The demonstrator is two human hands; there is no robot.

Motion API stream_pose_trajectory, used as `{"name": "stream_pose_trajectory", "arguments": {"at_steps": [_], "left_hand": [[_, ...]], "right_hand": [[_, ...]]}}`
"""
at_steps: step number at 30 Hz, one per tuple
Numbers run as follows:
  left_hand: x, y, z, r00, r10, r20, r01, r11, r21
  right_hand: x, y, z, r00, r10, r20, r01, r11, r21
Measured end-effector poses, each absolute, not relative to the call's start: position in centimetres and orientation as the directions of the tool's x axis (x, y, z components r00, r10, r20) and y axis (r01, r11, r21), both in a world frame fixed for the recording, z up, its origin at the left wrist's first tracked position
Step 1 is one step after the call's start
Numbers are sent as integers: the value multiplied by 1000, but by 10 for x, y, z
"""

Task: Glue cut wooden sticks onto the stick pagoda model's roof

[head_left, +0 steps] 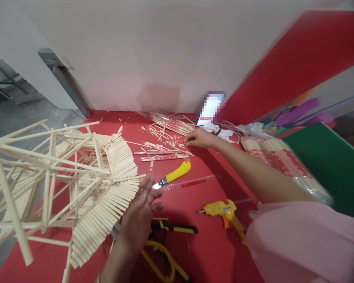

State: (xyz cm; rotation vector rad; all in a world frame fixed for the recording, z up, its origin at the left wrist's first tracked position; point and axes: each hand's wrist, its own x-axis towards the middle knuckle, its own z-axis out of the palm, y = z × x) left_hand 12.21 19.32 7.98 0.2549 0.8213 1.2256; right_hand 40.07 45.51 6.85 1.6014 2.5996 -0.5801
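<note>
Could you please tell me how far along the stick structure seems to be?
The open frame already looks joined, with rows of short sticks along its sloping sides. The right hand is at the loose cut pieces; the left hand is by the structure's edge. What is left is unclear, but the loose pieces and the glue gun with its light on suggest unfinished work.

One glue gun (220, 208), one knife (178, 172), one phone (211, 109), one stick structure (121, 159), many short sticks (158, 134)

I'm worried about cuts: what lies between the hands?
Head view: a yellow knife, blade towards the left hand, and wooden sticks nearer the right hand.
</note>
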Motion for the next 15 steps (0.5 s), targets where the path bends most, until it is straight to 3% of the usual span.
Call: {"name": "stream_pose_trajectory", "arguments": {"at_steps": [9,15], "left_hand": [[123,193,82,106,902,-418,-738,353,576],[120,191,74,67,921,-383,-752,299,588]], "right_hand": [[389,453,71,-473,856,-207,867,412,-280],[361,469,74,-497,859,-124,854,459,-246]]}}
